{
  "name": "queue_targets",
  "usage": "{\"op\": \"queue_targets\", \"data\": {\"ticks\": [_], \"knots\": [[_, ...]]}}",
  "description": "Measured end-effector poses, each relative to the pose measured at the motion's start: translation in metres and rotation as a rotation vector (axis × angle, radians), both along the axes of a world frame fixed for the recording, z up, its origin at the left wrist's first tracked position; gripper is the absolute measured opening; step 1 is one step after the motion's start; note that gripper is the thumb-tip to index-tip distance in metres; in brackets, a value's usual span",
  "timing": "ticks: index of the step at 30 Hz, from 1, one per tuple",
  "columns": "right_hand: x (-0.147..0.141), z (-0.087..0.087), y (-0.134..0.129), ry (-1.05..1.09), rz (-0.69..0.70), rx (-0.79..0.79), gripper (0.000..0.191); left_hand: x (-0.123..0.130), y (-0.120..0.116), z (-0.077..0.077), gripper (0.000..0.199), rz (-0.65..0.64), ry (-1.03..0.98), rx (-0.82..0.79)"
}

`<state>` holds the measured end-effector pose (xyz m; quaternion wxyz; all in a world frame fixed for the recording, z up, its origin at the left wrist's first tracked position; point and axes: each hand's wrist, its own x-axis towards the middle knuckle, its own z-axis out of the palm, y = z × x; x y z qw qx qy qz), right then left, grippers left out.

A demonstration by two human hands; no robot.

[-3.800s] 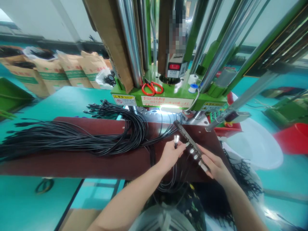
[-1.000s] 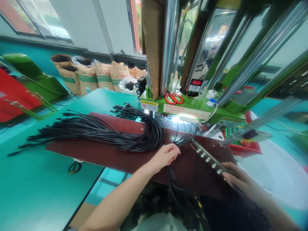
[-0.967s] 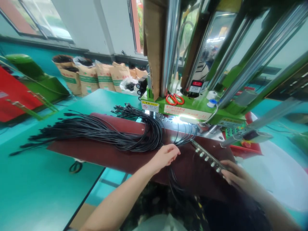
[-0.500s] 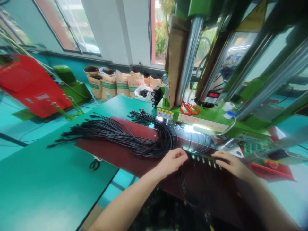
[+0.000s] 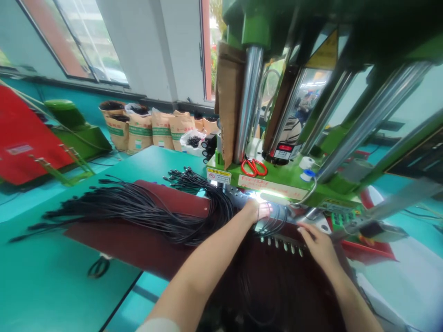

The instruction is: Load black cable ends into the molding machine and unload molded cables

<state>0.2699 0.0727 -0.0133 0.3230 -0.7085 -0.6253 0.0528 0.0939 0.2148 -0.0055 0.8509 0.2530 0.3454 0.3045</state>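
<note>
The left hand (image 5: 260, 212) reaches among thin black cables (image 5: 269, 229), its grip unclear; the right hand (image 5: 317, 240), fingers partly extended, meets or nears the connector strip (image 5: 288, 240), hold uncertain.

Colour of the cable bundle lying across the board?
Black; the cable bundle shows best in the head view.

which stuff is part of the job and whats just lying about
Seem part of the job:
left hand, at the lit green press
right hand, beside the bar with metal plugs
black cables, across the brown board

Seem just lying about:
red-handled scissors, on the press
blue spool, also there
paper sacks, by the wall
</note>
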Motion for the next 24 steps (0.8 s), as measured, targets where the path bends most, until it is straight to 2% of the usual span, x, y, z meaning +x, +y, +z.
{"op": "queue_targets", "data": {"ticks": [4, 7, 10, 16, 20, 24], "knots": [[-0.004, -0.007, 0.005, -0.179, 0.095, 0.030, 0.032, 0.007, 0.010, -0.007, 0.021, -0.167, -0.016, -0.071], [-0.013, -0.009, 0.009, -0.309, 0.102, 0.054, 0.040, 0.008, 0.011, -0.010, 0.024, -0.194, -0.033, -0.073], [-0.025, -0.008, 0.011, -0.325, 0.164, 0.036, 0.043, 0.007, 0.009, -0.010, 0.026, -0.200, -0.058, -0.075], [-0.043, 0.002, 0.017, -0.463, 0.198, 0.026, 0.045, 0.008, 0.015, -0.009, 0.031, -0.256, -0.109, -0.096], [-0.058, 0.014, 0.025, -0.605, 0.298, 0.024, 0.048, 0.012, 0.021, -0.007, 0.031, -0.338, -0.098, -0.119], [-0.068, 0.018, 0.033, -0.627, 0.310, 0.025, 0.044, 0.016, 0.023, -0.007, 0.027, -0.339, -0.123, -0.107]]}}
